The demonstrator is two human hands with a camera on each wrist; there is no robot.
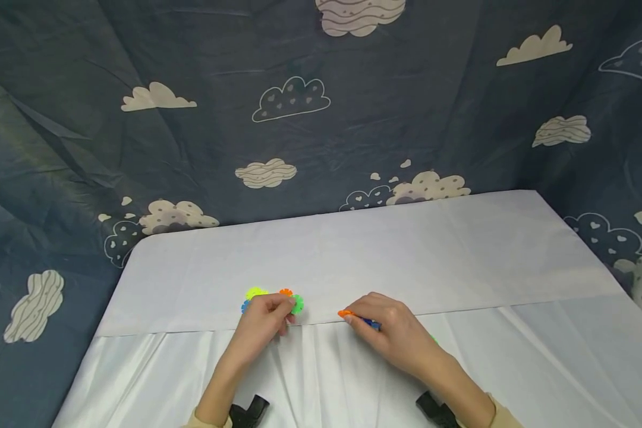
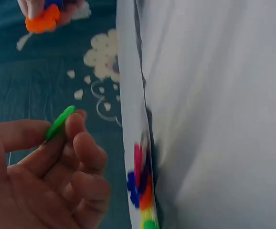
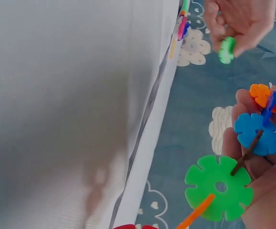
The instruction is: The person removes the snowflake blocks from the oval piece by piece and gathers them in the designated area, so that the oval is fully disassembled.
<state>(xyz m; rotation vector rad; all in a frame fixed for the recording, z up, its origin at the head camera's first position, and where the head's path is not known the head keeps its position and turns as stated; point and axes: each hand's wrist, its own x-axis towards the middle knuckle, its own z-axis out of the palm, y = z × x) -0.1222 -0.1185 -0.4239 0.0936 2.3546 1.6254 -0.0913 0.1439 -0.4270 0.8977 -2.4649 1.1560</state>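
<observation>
My left hand (image 1: 264,324) pinches a green notched flower-shaped disc (image 2: 60,122) between thumb and index finger, the other fingers loosely bent. My right hand (image 1: 393,330) stands to its right, a short gap away, and holds a chain of interlocked discs. In the right wrist view the chain shows an orange disc (image 3: 260,94), a light blue disc (image 3: 257,133), a brown disc (image 3: 247,152) edge-on and a larger green disc (image 3: 219,188). A further orange disc (image 3: 195,212) slots into that green one. Part of a red piece (image 3: 131,226) shows at the bottom edge.
Behind my left hand lie loose discs, among them a yellow disc (image 1: 255,292), an orange disc (image 1: 286,292) and a blue disc (image 1: 245,306), partly hidden. A white cloth covers the table (image 1: 487,255). Dark cloud-patterned fabric (image 1: 192,148) hangs behind it. Black mounts (image 1: 248,413) sit near both wrists.
</observation>
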